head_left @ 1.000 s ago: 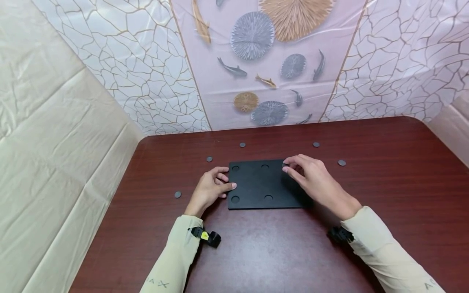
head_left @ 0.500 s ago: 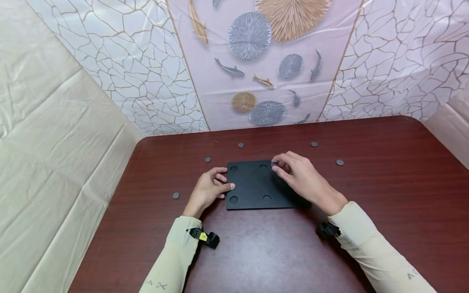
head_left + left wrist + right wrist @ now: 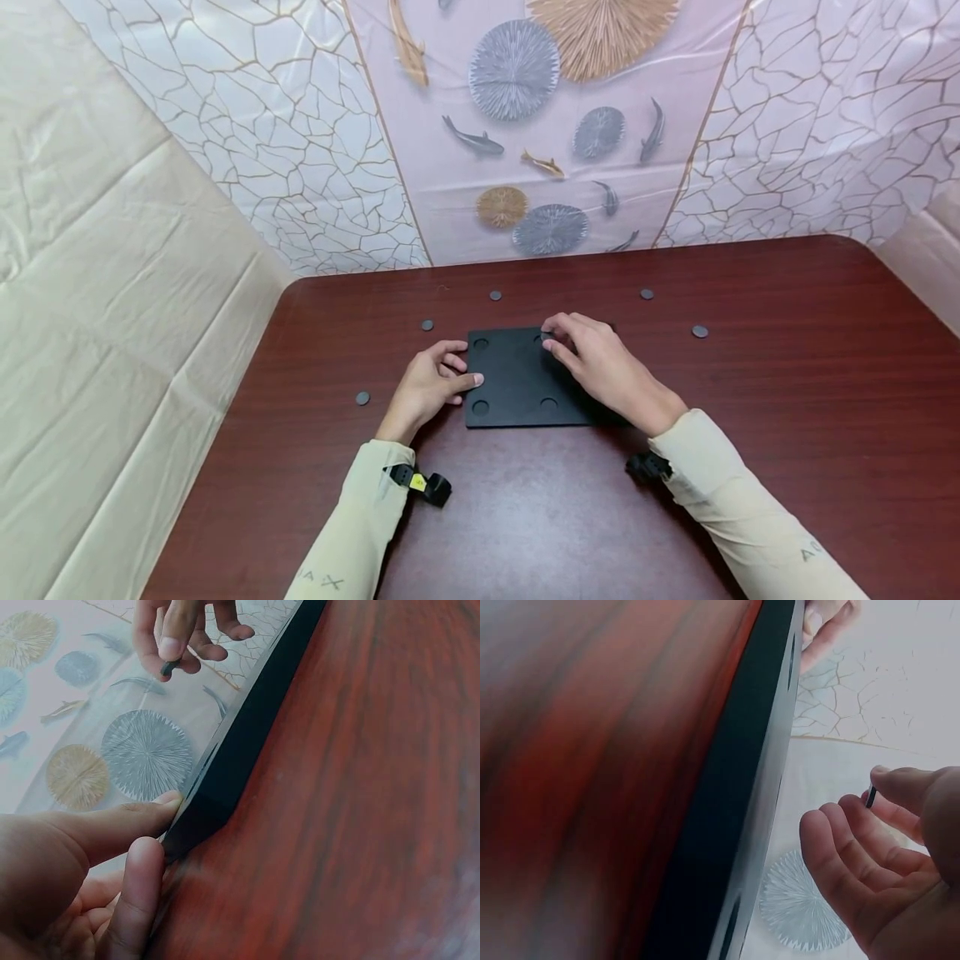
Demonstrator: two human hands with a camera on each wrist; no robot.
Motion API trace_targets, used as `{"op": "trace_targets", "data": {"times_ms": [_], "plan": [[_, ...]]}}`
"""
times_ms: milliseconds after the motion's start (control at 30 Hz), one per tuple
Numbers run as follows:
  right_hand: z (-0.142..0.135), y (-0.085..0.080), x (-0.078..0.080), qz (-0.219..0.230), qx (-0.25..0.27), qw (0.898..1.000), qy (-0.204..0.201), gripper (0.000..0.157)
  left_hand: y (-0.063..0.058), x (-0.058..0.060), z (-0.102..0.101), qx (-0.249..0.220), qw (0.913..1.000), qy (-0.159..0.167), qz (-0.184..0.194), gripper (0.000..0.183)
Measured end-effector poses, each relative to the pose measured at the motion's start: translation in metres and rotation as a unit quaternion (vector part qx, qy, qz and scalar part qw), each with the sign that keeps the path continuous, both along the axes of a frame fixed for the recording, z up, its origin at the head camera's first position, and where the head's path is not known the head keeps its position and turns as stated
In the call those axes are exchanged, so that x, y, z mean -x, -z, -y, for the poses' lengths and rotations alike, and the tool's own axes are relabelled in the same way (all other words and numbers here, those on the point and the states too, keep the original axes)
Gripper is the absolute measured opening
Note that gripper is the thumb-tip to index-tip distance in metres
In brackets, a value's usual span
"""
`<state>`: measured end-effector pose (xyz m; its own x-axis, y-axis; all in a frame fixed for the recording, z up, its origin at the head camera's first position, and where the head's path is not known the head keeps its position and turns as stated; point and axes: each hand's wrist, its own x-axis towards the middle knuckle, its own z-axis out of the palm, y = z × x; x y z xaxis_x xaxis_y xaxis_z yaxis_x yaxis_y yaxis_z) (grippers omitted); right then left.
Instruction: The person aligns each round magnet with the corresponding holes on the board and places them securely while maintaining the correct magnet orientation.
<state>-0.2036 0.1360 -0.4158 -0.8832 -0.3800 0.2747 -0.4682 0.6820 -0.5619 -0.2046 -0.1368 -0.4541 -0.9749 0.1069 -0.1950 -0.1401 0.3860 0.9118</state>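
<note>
A flat black board (image 3: 510, 379) with round recesses lies on the table. At its left edge my left hand (image 3: 431, 382) holds it, the thumb over the top face and other fingers against the side. My right hand (image 3: 596, 354) pinches a small dark disc (image 3: 871, 796) between thumb and index finger. That disc is just above the board, close to the recess at the middle of its far row. The right wrist view shows the disc on edge, apart from the board (image 3: 727, 795). My right hand and forearm hide the board's right part.
Several grey discs lie around the board on the brown table (image 3: 540, 517): one disc (image 3: 363, 398) at the left, another disc (image 3: 496, 296) behind, and one disc (image 3: 700, 332) at the right. A patterned cloth (image 3: 555, 167) hangs behind the table.
My right hand has moved left over the board with the disc, from near its far right corner to the middle recess of the far row. My left hand stays at the left edge.
</note>
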Motion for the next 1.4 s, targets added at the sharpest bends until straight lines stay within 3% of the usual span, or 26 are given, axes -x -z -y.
{"op": "trace_targets", "data": {"times_ms": [333,800,1400], "plan": [[0.008,0.002,0.004,0.019,-0.013,0.999,0.027,0.026,-0.001,0.002,-0.007,-0.001,1.0000,0.009,0.001,0.058],[0.033,-0.004,0.011,0.053,0.028,0.998,0.020,0.024,0.000,0.003,-0.005,-0.002,1.0000,0.005,0.001,0.060],[0.051,-0.010,0.011,0.044,0.040,0.998,0.013,0.019,-0.003,0.001,0.000,0.007,1.0000,0.003,0.004,0.059]]}}
